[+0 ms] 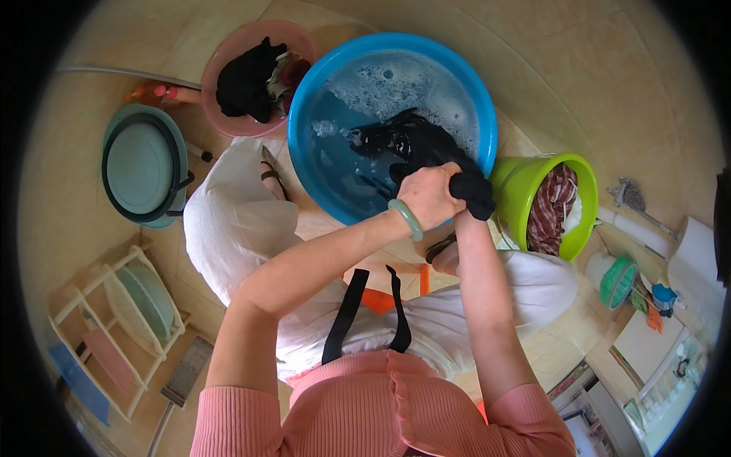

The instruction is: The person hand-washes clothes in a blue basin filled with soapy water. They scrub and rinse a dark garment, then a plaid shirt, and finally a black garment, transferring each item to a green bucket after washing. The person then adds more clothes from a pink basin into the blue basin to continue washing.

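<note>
A wet black garment (426,145) lies partly in the soapy water of a big blue basin (297,126), and its near end is drawn up over the rim. My left hand (432,190), with a pale green bangle (406,219) at the wrist, is closed on this cloth at the basin's near right edge. Pressed close beside it is my right hand (474,198), a rounded fist shape wrapped in the bunched black cloth; its fingers are mostly hidden. Foam (388,76) floats on the far side of the water.
A pink basin (304,46) with dark clothes stands at the far left. Touching the blue basin's right side is a lime-green bucket (582,221) holding maroon patterned cloth. Stacked pale green basins (141,164) and a cream rack (126,335) are left; a white pipe (640,232) runs at right.
</note>
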{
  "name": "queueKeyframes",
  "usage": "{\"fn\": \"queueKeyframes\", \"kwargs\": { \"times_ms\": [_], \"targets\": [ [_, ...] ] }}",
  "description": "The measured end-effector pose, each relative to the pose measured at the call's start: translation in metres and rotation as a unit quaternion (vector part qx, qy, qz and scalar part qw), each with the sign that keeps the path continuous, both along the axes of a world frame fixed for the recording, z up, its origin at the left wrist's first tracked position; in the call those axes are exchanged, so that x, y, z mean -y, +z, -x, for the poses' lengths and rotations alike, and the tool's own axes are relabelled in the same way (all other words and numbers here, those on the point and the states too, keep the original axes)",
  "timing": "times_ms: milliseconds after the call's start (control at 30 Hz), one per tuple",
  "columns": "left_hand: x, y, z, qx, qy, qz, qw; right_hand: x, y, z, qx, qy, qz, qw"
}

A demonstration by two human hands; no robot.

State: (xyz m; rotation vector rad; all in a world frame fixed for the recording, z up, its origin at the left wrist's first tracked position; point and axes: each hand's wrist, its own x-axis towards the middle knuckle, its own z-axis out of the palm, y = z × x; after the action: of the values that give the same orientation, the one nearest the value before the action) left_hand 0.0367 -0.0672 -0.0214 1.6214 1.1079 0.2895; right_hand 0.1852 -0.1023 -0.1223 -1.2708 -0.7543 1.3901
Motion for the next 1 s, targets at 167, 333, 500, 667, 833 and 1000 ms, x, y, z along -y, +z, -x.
{"fn": "queueKeyframes", "kwargs": {
  "times_ms": [167,333,500,667,833,1000],
  "targets": [
    [0.010,0.015,-0.004,0.051,0.007,0.003,0.999,0.009,0.011,0.004,-0.065,-0.026,0.034,0.997],
    [0.006,0.007,0.003,0.086,-0.024,-0.015,0.996,0.000,0.008,0.007,-0.088,-0.038,0.049,0.994],
    [0.005,-0.026,0.010,0.037,0.041,-0.041,0.998,-0.008,0.002,0.015,-0.112,-0.046,0.065,0.991],
    [-0.002,-0.013,0.007,0.045,0.044,0.064,0.996,0.003,0.005,0.016,-0.152,-0.065,0.085,0.983],
    [0.003,0.003,-0.001,0.075,0.034,0.090,0.993,0.008,0.000,0.020,-0.200,-0.081,0.114,0.970],
    [-0.025,-0.017,0.002,0.212,0.065,0.126,0.967,0.000,-0.048,0.005,-0.275,-0.145,0.191,0.931]
  ]
}}
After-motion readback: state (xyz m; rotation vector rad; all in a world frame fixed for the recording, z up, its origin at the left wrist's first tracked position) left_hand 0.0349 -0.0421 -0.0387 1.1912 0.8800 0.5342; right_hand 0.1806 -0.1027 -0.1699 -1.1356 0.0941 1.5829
